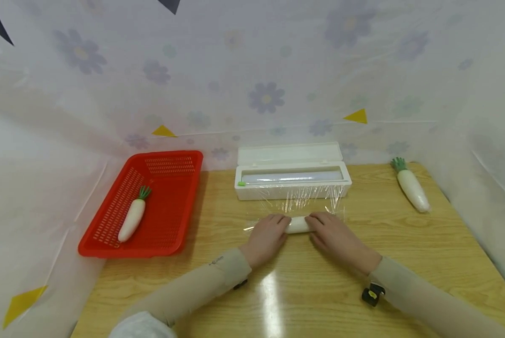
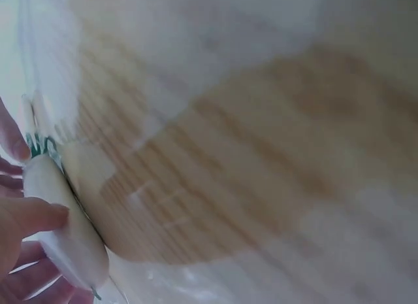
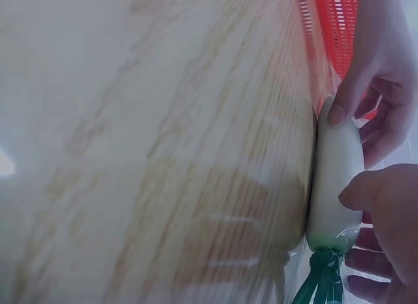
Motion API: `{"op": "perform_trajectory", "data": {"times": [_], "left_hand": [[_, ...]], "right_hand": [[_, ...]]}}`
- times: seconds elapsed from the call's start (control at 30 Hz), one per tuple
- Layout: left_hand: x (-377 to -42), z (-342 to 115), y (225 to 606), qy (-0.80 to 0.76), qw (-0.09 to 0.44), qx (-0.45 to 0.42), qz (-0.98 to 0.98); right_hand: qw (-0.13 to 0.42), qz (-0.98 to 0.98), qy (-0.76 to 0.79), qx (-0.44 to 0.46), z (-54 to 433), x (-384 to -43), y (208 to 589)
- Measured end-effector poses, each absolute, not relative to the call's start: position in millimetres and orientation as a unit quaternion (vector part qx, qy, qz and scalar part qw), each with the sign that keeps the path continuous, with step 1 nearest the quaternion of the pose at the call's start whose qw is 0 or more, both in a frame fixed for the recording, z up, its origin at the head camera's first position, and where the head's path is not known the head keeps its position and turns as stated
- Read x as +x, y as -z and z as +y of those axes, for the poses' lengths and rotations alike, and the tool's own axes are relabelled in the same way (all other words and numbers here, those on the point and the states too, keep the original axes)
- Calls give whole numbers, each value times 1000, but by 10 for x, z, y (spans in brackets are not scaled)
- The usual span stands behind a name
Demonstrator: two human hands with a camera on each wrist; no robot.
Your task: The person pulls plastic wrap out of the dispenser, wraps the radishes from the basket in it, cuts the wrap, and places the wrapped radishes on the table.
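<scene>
A white radish (image 1: 298, 225) lies crosswise at mid-table in the head view, and both hands hold it. My left hand (image 1: 267, 237) grips its tapered end, thumb on the near side and fingers beyond. At the leafy end, my right hand (image 1: 337, 237) grips it in the same way, mostly covering that end. Green leaves (image 3: 323, 281) show beside the right fingers in the right wrist view. Clear plastic wrap (image 1: 296, 203) runs from the white dispenser box (image 1: 292, 192) to the radish. Inside the box, whose lid stands raised, sits the wrap roll (image 1: 292, 177).
A red basket (image 1: 187, 206) on the left contains another white radish (image 1: 132, 220). At the table's right back lies a third radish (image 1: 414, 191) with a shiny film on it. A flower-patterned sheet (image 1: 218, 94) hangs behind the wooden table (image 1: 320, 305).
</scene>
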State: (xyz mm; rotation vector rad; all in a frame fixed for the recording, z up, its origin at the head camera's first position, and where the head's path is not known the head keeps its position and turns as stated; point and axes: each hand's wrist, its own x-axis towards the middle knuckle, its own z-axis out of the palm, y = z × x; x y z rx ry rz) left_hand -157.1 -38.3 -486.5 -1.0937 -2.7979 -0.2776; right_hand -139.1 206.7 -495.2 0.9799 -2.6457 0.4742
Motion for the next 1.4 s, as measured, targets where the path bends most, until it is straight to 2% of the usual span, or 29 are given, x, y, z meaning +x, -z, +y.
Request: {"op": "perform_trajectory", "data": {"times": [0.43,0.7,1.03,1.4], "left_hand": [[-1678,-400,4906,82,29,-336,-938],[-1742,-426,4915,138,7,-309,-941],[-1836,-459,4934,175,9,-305,-936],[-1920,-470,4909,141,44,-318,-936]], "right_hand": [[130,-927,-158,314,2074,-1468,4983],[128,-932,-147,306,2065,-1579,5017],[133,-925,-172,312,2095,-1718,4993],[148,-917,-162,332,2114,-1870,4958]]}}
